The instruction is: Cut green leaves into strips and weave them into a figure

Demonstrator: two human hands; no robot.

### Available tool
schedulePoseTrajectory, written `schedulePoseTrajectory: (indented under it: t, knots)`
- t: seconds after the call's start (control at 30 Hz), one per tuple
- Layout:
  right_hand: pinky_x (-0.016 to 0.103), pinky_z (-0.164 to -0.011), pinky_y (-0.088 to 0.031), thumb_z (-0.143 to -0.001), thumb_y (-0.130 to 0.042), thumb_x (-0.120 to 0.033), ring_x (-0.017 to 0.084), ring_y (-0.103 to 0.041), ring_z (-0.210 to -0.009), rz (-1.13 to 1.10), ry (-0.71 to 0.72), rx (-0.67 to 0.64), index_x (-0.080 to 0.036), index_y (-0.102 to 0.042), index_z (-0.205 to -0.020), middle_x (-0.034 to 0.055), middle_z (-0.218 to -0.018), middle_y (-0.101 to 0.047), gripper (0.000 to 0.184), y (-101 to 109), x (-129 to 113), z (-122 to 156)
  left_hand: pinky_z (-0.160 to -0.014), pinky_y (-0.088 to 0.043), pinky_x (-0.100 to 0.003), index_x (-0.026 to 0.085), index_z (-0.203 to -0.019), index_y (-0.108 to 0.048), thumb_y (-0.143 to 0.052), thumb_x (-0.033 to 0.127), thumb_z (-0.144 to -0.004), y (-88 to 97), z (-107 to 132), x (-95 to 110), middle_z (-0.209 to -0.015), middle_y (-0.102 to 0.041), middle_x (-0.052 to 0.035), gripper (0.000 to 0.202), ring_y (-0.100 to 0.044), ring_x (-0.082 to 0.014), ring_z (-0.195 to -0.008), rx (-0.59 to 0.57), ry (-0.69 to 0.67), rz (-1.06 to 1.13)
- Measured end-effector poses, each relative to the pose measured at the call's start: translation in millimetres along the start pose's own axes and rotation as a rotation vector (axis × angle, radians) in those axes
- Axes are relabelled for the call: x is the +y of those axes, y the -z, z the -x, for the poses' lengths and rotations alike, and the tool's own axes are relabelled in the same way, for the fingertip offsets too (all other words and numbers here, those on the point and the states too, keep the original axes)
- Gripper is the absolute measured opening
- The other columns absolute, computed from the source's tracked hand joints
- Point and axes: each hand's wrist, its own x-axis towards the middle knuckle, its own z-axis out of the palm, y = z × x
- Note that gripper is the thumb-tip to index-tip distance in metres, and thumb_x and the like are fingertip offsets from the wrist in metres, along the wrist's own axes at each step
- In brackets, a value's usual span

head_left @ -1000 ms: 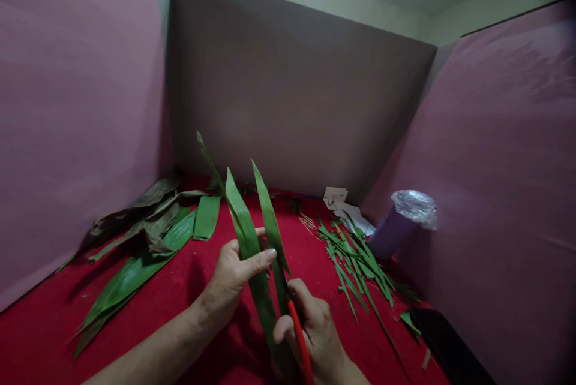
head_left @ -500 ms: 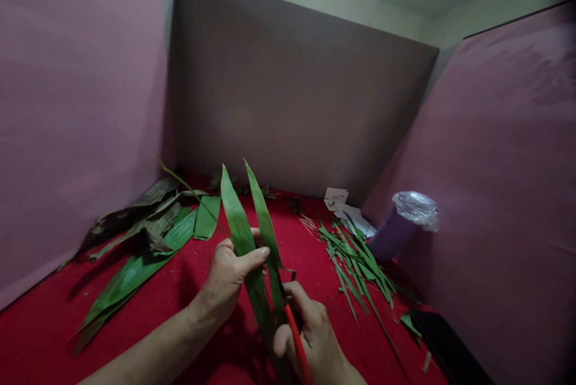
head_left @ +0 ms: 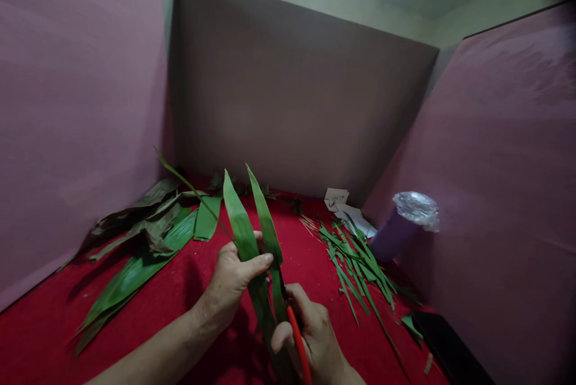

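Taking the clock face as centred on the hands, the broad leaves (head_left: 135,268) and withered leaves (head_left: 155,193) on the red cloth (head_left: 40,337) lie toward nine and ten o'clock. A thin stem (head_left: 180,177) slants from the left hand (head_left: 231,274) toward ten; I judge it could snag on that pile if the hand swung left. The left hand grips two long green leaf blades (head_left: 240,223) upright at the centre, thumb pressed across them, their tips pointing to about twelve. The right hand (head_left: 317,328), just below at five, is wrapped around red-handled scissors (head_left: 297,337), whose dark blades meet the edge of the right-hand leaf. The left thumb sits near the cutting line, so a nick seems possible if the grip slipped or the scissors ran upward; a wandering edge could also slit the leaf, or catch the other one close behind. Farther right, a white card (head_left: 336,198) at one o'clock bears dark marks too small to read. Near the cut strips (head_left: 357,256) at two, the purple cup (head_left: 389,232) shows no readable label, nor does the black slab (head_left: 445,343) at four.
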Motion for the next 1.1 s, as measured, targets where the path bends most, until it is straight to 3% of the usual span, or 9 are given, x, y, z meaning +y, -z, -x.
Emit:
schedulePoseTrajectory:
  t: [0.17,0.43,0.6,0.83,1.0,1.1]
  knots:
    - [0.019,-0.042,-0.031,-0.081,-0.05,-0.049,0.01,-0.045,-0.042,-0.019,0.035,0.006,-0.019,-0.047,-0.089,-0.0031,-0.055,-0.059,0.03,0,-1,0,-0.052,-0.047,-0.02,0.015,-0.088,-0.058,-0.073,0.018,-0.061,-1.2,0,2,-0.063,-0.063,0.004,0.032,-0.055,-0.0092,-0.053,0.018,0.008,0.004]
    - [0.018,-0.038,-0.031,-0.076,-0.056,-0.03,0.009,-0.048,-0.038,-0.102,-0.018,0.003,-0.02,-0.043,-0.09,-0.0054,-0.053,-0.061,0.022,-1,-6,0,-0.052,-0.047,-0.02,0.016,-0.087,-0.057,-0.074,0.017,-0.059,-0.9,1,3,-0.062,-0.062,0.0054,0.032,-0.054,-0.0083,-0.052,-0.013,0.013,0.003]
    - [0.018,-0.038,-0.03,-0.079,-0.054,-0.035,0.01,-0.047,-0.038,-0.067,-0.019,0.014,-0.019,-0.042,-0.091,-0.0048,-0.053,-0.061,0.023,0,-5,1,-0.054,-0.048,-0.022,0.015,-0.091,-0.056,-0.074,0.019,-0.059,-0.6,1,3,-0.065,-0.063,0.003,0.037,-0.056,-0.0106,-0.055,-0.042,0.021,-0.01]
    - [0.019,-0.041,-0.032,-0.083,-0.04,-0.06,0.011,-0.047,-0.04,0.007,0.083,0.029,-0.019,-0.045,-0.087,-0.0024,-0.052,-0.061,0.042,1,1,-2,-0.057,-0.048,-0.022,0.014,-0.097,-0.056,-0.075,0.019,-0.059,1.1,0,-1,-0.069,-0.062,0.0027,0.043,-0.057,-0.011,-0.06,-0.067,0.006,-0.044]
    - [0.019,-0.044,-0.034,-0.081,-0.042,-0.062,0.011,-0.051,-0.044,0.008,0.072,0.015,-0.019,-0.046,-0.091,-0.0011,-0.056,-0.064,0.044,2,2,-1,-0.057,-0.047,-0.023,0.016,-0.094,-0.056,-0.072,0.026,-0.066,0.4,3,5,-0.066,-0.061,0.0024,0.034,-0.056,-0.0106,-0.057,-0.069,0.043,-0.046]
    - [0.019,-0.043,-0.033,-0.083,-0.047,-0.054,0.011,-0.051,-0.042,0.008,0.061,-0.01,-0.019,-0.044,-0.093,-0.002,-0.054,-0.065,0.036,2,1,-1,-0.053,-0.044,-0.021,0.017,-0.084,-0.058,-0.068,0.03,-0.07,0.7,2,9,-0.059,-0.057,0.0042,0.021,-0.053,-0.0088,-0.052,-0.054,0.026,-0.034]
